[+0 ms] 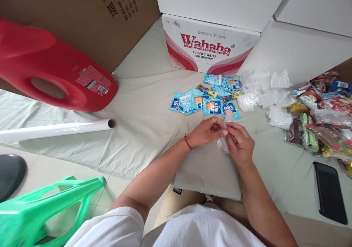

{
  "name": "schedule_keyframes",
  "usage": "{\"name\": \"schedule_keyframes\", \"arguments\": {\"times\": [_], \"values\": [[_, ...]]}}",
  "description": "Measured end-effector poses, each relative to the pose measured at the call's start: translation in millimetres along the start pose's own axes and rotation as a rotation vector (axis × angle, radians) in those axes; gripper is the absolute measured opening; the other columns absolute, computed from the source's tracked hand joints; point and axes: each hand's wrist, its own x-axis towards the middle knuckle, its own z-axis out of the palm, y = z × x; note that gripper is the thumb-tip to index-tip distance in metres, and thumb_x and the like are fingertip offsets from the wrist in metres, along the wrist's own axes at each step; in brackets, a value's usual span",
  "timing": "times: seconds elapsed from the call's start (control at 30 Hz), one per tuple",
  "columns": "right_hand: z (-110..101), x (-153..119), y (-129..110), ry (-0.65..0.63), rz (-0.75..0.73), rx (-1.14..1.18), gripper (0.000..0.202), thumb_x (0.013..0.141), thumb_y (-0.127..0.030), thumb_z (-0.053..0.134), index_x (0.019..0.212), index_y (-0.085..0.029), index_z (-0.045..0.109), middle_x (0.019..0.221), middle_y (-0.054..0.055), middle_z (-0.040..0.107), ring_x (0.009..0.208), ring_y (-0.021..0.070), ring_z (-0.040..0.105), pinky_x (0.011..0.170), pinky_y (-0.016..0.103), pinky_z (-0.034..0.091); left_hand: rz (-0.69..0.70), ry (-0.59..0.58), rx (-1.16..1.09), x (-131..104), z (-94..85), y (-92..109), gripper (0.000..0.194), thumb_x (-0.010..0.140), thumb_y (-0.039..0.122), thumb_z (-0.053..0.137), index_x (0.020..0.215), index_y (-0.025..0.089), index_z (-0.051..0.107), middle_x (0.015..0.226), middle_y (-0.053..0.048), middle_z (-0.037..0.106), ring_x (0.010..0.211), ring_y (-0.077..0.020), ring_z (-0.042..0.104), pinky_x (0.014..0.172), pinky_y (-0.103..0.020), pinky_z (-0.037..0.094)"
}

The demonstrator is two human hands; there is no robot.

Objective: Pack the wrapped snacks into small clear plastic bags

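Note:
Between my hands is a small clear plastic bag (223,145), crumpled and hanging down. My left hand (206,131), with a red string at the wrist, pinches its upper part. On the other side my right hand (239,141) grips the same bag with thumb and fingers. Just beyond my fingers lies a loose pile of blue snack packets (213,107). Among these packets rest two slim dark-and-yellow sticks, one of them a wrapped snack stick (206,90). What the bag contains, if anything, I cannot make out.
Clear plastic bags (261,87) lie right of the packets. Beyond them is a heap of mixed snacks (324,118), with a black phone (330,192) nearer me. A Wahaha carton (209,49) stands behind. To the left are a red jug (63,71), a white roll (57,130) and a green stool (52,199).

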Motion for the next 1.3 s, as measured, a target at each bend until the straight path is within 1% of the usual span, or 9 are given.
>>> {"name": "schedule_keyframes", "arguments": {"times": [0.13, 0.4, 0.53, 0.7, 0.83, 0.97, 1.03, 1.17, 1.3], "values": [[1.2, -1.0, -0.3, -0.021, 0.064, 0.095, 0.017, 0.094, -0.029, 0.066, 0.103, -0.031, 0.08, 0.122, 0.005, 0.076, 0.11, 0.0226, 0.073, 0.099, 0.044, 0.059, -0.009, 0.015, -0.055, 0.4, 0.9, -6.9, 0.043, 0.073, 0.051, 0.089, 0.089, 0.016, 0.069, 0.087, -0.003, 0.068, 0.082, -0.0147, 0.062, 0.082, -0.029, 0.048], [-4.3, 5.5, 11.8, 0.281, 0.227, 0.421, 0.004, 0.082, -0.021, 0.069, 0.084, -0.023, 0.072, 0.112, 0.006, 0.073, 0.114, 0.0245, 0.068, 0.098, 0.044, 0.053, -0.049, 0.272, -0.479, 6.9, -12.5, 0.8, 0.044, 0.069, 0.043, 0.091, 0.086, 0.019, 0.059, 0.077, 0.002, 0.064, 0.069, -0.0125, 0.063, 0.069, -0.026, 0.05], [-5.6, 9.6, 14.9, 0.328, 0.338, 0.557, 0.003, 0.075, -0.02, 0.07, 0.073, -0.021, 0.067, 0.11, 0.007, 0.073, 0.111, 0.0249, 0.067, 0.096, 0.043, 0.052, -0.059, 0.325, -0.516, 7.2, -12.9, 6.0, 0.04, 0.076, 0.04, 0.087, 0.088, 0.021, 0.054, 0.079, 0.002, 0.063, 0.065, -0.0115, 0.063, 0.06, -0.024, 0.049], [-9.4, 11.3, 14.0, 0.314, 0.55, 0.766, 0.016, 0.084, -0.033, 0.073, 0.094, -0.021, 0.071, 0.132, 0.01, 0.067, 0.1, 0.0191, 0.068, 0.087, 0.039, 0.057, -0.061, 0.381, -0.515, 7.2, -7.3, 9.3, 0.041, 0.082, 0.047, 0.081, 0.092, 0.024, 0.049, 0.082, 0.005, 0.062, 0.056, -0.0092, 0.058, 0.048, -0.021, 0.042], [-14.7, 6.9, 13.6, 0.271, 0.356, 0.524, 0.025, 0.085, -0.037, 0.076, 0.105, -0.024, 0.069, 0.138, 0.01, 0.058, 0.119, 0.0242, 0.062, 0.095, 0.044, 0.058, -0.063, 0.441, -0.497, 8.2, -8.4, 9.4, 0.043, 0.081, 0.05, 0.081, 0.091, 0.025, 0.047, 0.082, 0.007, 0.06, 0.053, -0.0069, 0.053, 0.048, -0.019, 0.041], [-19.7, 3.2, 12.2, -0.108, 0.003, 0.159, 0.035, 0.082, -0.028, 0.077, 0.118, -0.032, 0.073, 0.154, 0.008, 0.045, 0.143, 0.0313, 0.047, 0.116, 0.056, 0.045, -0.061, 0.467, -0.494, 8.2, -12.3, 8.4, 0.041, 0.081, 0.048, 0.08, 0.091, 0.024, 0.048, 0.083, 0.007, 0.059, 0.049, -0.0054, 0.049, 0.043, -0.02, 0.037], [-19.8, 3.4, 11.2, -0.197, -0.13, 0.025, 0.032, 0.085, -0.024, 0.074, 0.115, -0.036, 0.077, 0.154, 0.005, 0.049, 0.144, 0.0314, 0.044, 0.119, 0.057, 0.041, -0.049, 0.471, -0.497, 8.1, -13.8, 8.1, 0.04, 0.082, 0.047, 0.08, 0.09, 0.024, 0.049, 0.082, 0.007, 0.058, 0.049, -0.0054, 0.048, 0.043, -0.02, 0.037], [-17.5, 5.1, 10.2, -0.121, -0.208, -0.092, 0.017, 0.09, -0.025, 0.073, 0.096, -0.038, 0.082, 0.111, 0.004, 0.072, 0.117, 0.0265, 0.055, 0.099, 0.047, 0.051, -0.047, 0.441, -0.54, 6.6, -15.4, 11.9, 0.046, 0.077, 0.05, 0.085, 0.092, 0.024, 0.05, 0.087, 0.006, 0.061, 0.054, -0.0059, 0.053, 0.047, -0.019, 0.041], [-14.3, 4.4, 8.0, 0.033, -0.078, -0.088, 0.009, 0.093, -0.028, 0.072, 0.096, -0.031, 0.079, 0.086, 0.002, 0.071, 0.086, 0.0209, 0.061, 0.078, 0.038, 0.051, 0.016, 0.304, -0.66, 2.8, -13.6, 18.5, 0.059, 0.072, 0.058, 0.088, 0.109, 0.026, 0.054, 0.126, -0.003, 0.066, 0.095, -0.0181, 0.071, 0.073, -0.03, 0.058]]}}
